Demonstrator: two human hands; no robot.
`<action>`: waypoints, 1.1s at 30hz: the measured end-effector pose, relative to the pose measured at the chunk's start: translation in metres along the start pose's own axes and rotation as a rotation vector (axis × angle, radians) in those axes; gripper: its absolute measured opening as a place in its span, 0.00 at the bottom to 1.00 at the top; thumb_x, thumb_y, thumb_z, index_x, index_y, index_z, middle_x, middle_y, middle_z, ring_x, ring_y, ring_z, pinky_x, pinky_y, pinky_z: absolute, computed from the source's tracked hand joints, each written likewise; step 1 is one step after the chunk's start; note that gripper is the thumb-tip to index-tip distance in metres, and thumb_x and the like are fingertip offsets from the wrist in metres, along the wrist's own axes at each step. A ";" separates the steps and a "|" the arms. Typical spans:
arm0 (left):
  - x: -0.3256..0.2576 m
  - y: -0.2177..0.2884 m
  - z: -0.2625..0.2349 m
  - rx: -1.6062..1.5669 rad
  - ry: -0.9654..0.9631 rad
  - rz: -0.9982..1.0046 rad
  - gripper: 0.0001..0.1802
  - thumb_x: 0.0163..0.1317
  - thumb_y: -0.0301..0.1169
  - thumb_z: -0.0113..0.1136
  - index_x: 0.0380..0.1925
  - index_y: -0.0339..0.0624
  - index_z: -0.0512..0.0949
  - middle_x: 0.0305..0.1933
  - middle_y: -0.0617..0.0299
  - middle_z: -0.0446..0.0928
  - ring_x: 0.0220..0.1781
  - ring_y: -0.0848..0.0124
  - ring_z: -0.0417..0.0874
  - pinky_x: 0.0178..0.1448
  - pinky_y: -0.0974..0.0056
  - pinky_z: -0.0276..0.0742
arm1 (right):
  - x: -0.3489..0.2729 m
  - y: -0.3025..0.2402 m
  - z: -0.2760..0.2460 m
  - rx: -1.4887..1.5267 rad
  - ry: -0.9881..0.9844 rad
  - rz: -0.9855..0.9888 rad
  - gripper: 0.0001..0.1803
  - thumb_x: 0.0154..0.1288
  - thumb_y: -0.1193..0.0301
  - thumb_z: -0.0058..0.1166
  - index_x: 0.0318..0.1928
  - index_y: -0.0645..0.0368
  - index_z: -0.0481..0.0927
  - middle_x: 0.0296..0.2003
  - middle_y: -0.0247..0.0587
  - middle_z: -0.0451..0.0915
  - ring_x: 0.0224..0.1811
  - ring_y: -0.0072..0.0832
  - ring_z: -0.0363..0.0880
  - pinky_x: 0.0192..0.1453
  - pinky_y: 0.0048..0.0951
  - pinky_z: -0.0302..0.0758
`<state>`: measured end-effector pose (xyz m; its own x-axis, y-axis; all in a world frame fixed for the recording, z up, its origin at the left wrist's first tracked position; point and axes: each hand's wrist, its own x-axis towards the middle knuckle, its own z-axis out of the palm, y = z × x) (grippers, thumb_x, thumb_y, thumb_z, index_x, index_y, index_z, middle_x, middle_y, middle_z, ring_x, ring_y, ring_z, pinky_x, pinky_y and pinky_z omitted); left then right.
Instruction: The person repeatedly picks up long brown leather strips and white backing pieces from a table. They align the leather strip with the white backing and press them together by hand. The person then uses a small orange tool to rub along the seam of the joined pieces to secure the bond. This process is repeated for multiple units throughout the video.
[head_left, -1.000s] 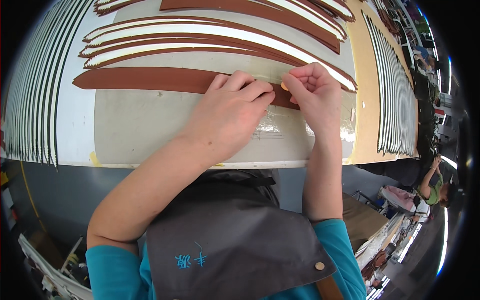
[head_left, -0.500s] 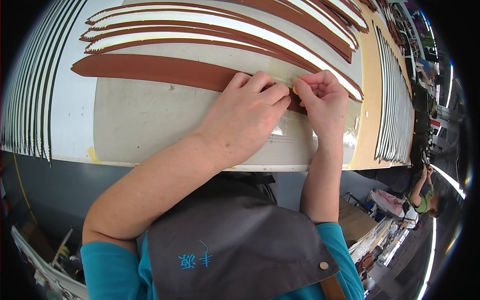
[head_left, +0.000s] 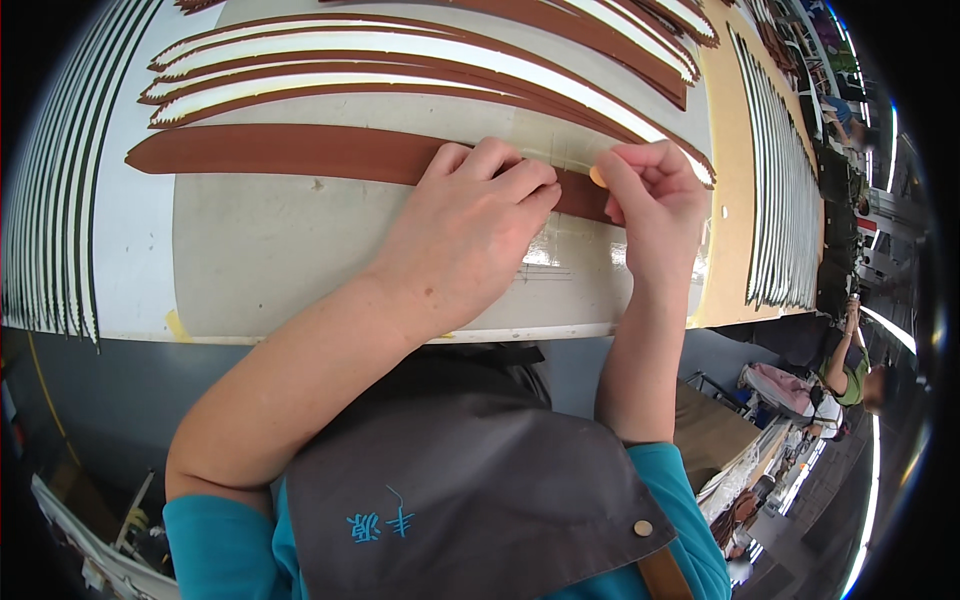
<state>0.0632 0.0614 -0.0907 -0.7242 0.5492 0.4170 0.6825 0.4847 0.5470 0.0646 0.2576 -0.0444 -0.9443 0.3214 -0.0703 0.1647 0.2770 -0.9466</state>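
A long brown leather-like strip (head_left: pixel 290 149) lies across the grey work mat, with its pointed end at the left. My left hand (head_left: pixel 470 210) rests on it with bent fingers, holding it against the mat. Just to the right, my right hand (head_left: pixel 655 200) is closed in a pinch above the strip's right part. A small rounded yellow-orange piece (head_left: pixel 598 177) shows at its thumb and fingertip; its kind is too small to make out. The strip's far right end is hidden by my right hand.
Beyond it lie several brown-edged strips with white middles (head_left: pixel 330 42). Dark-and-white strips hang at the left (head_left: pixel 60 200), and more lie on the tan board (head_left: pixel 775 180) at the right. The table's front edge (head_left: pixel 540 338) runs before me. A person (head_left: pixel 848 375) is at the far right.
My right hand has drawn a little to the right, apart from my left hand, so more of the strip shows between them. My left hand stays on the strip. The whole view has shifted slightly.
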 end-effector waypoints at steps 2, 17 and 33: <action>-0.001 -0.001 0.001 -0.023 0.012 -0.012 0.17 0.61 0.26 0.68 0.52 0.41 0.87 0.56 0.67 0.83 0.60 0.62 0.77 0.63 0.55 0.73 | -0.012 0.008 -0.003 0.073 -0.044 -0.040 0.07 0.69 0.78 0.70 0.39 0.62 0.82 0.31 0.33 0.87 0.28 0.11 0.79 0.32 0.15 0.75; -0.001 -0.003 0.001 -0.052 0.028 -0.011 0.15 0.61 0.25 0.69 0.50 0.41 0.87 0.56 0.67 0.83 0.60 0.62 0.78 0.63 0.54 0.73 | -0.031 0.033 0.011 -0.037 -0.019 -0.181 0.07 0.69 0.80 0.69 0.36 0.60 0.82 0.28 0.25 0.83 0.28 0.05 0.74 0.31 0.13 0.69; -0.002 -0.003 0.002 -0.028 0.018 -0.007 0.15 0.62 0.25 0.68 0.50 0.41 0.87 0.56 0.67 0.83 0.60 0.61 0.78 0.64 0.54 0.73 | -0.028 0.035 0.004 -0.019 0.026 -0.193 0.07 0.68 0.79 0.70 0.36 0.59 0.83 0.28 0.27 0.85 0.26 0.07 0.75 0.30 0.14 0.70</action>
<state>0.0622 0.0601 -0.0943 -0.7305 0.5338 0.4260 0.6749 0.4686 0.5701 0.0955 0.2544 -0.0769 -0.9514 0.2836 0.1201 -0.0130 0.3527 -0.9357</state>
